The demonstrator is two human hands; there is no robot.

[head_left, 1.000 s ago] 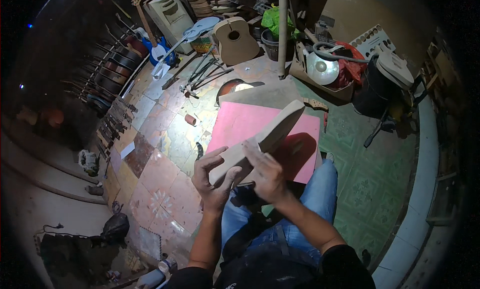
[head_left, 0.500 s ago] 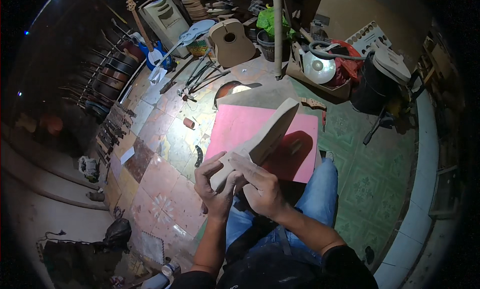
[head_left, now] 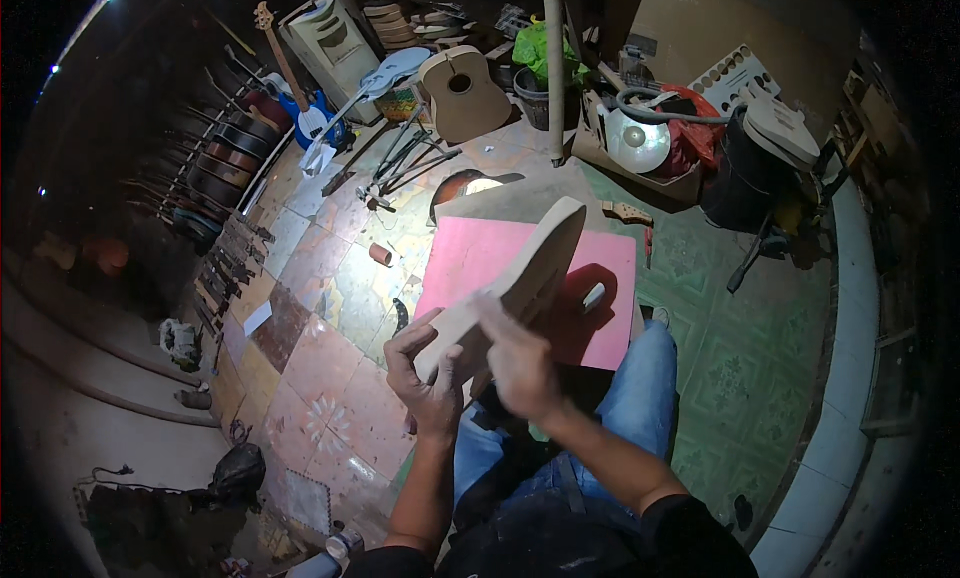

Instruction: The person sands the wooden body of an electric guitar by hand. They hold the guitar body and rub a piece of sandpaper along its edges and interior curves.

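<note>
An unpainted pale wood guitar body [head_left: 545,246] is held up on edge, tilted, above my lap and a pink board [head_left: 465,253]. My left hand [head_left: 428,386] grips its near end, thumb on one side and fingers on the other. Against the body's upper edge, a little farther along, is my right hand [head_left: 522,368]; its fingers are smeared by motion, so whether they hold anything cannot be made out. A small pale block [head_left: 593,297] lies on the pink board, within the guitar body's dark shadow.
Beyond the board lie a sunburst guitar body [head_left: 455,185], a wooden guitar headstock [head_left: 628,213] and a red-handled tool [head_left: 648,240]. A reddish cylinder [head_left: 380,254] rests on the left tiles. An acoustic body [head_left: 480,103], a pole [head_left: 555,78] and a black bucket [head_left: 738,193] stand farther off.
My right hand has shifted from near my left fingers and blurs along the wood's edge. The guitar body has tipped slightly left, and the small block on the board shows more plainly.
</note>
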